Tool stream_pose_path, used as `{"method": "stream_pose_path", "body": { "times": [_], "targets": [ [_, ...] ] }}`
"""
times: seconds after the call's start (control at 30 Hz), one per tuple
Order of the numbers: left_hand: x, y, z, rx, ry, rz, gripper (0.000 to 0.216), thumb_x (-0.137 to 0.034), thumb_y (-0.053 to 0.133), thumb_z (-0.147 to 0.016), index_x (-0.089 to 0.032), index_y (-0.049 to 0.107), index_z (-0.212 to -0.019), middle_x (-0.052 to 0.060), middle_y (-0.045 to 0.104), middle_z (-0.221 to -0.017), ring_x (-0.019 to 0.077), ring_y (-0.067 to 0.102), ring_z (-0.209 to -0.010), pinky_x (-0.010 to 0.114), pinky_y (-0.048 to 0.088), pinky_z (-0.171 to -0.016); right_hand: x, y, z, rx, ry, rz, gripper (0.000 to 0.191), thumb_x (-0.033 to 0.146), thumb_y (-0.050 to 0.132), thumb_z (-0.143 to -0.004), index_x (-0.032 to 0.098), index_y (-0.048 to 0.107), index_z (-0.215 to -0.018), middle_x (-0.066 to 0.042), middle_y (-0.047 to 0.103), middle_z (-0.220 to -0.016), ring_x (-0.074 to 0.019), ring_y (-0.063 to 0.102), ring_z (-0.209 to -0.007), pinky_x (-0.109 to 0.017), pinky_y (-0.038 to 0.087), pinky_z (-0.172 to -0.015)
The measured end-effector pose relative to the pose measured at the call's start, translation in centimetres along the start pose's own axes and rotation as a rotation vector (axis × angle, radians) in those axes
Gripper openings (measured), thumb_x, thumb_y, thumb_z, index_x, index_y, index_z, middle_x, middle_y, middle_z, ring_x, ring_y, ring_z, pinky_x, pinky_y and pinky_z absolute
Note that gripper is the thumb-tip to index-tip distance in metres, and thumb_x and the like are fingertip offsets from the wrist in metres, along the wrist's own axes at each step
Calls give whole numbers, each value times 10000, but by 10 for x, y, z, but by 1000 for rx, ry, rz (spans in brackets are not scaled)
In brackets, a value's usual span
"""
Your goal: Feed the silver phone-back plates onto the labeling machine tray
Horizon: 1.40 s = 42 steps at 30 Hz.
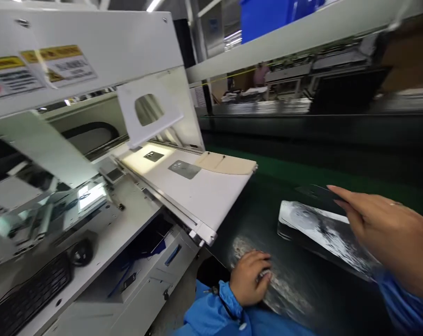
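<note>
My right hand (382, 224) pinches the edge of a thin, dark, see-through panel (318, 191) between thumb and fingers. Below it lies a stack of shiny phone-back-shaped panels (307, 221) with a round camera pattern near one end. The hand and wrist cover the near end of this stack. My left hand (250, 277) rests on the dark work surface (239, 200), fingers loosely curled and nothing visible in them. To the left, a grey panel (185, 169) and a smaller-looking dark panel (154, 156) lie flat on a white conveyor belt (200, 200).
The belt runs out of a white machine (92, 37) with warning labels. A beige plate (227, 163) sits at its far edge. A keyboard (29, 294) and mouse (81, 252) occupy the left bench. A blue bin (267, 18) stands on the upper shelf.
</note>
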<state>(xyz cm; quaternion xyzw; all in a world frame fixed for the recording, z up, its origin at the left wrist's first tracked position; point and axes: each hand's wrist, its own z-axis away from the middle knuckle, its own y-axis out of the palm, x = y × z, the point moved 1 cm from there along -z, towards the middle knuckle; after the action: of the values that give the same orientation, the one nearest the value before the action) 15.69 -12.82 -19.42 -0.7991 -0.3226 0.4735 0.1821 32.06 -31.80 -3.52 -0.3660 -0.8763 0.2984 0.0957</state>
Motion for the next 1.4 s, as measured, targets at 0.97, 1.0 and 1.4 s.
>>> {"method": "stream_pose_path", "body": {
  "times": [0.97, 1.0, 1.4],
  "targets": [
    [-7, -6, 1, -28, 51, 15, 217, -180, 528, -825, -179, 622, -1020, 111, 702, -1101, 214, 646, -1039, 438, 509, -967, 13, 3, 24, 695, -51, 258, 1027, 118, 817, -591, 180, 275, -1461, -16, 540, -813, -226, 571, -718, -331, 458, -647],
    [-7, -6, 1, -26, 50, 15, 217, -182, 528, -825, -179, 622, -1021, 111, 701, -1103, 215, 645, -1041, 439, 508, -967, 13, 4, 23, 716, -46, 256, 1002, 99, 806, -601, 180, 288, -1455, -10, 539, -801, -222, 573, -703, -326, 460, -637],
    [-6, -5, 2, -14, 41, 11, 220, -190, 524, -826, -181, 621, -1024, 113, 697, -1115, 217, 641, -1051, 441, 502, -970, -24, 21, 28, 824, 172, -88, 743, 149, 652, -721, 199, 385, -1413, -88, 647, -992, -262, 628, -897, -302, 519, -682]
  ]
}}
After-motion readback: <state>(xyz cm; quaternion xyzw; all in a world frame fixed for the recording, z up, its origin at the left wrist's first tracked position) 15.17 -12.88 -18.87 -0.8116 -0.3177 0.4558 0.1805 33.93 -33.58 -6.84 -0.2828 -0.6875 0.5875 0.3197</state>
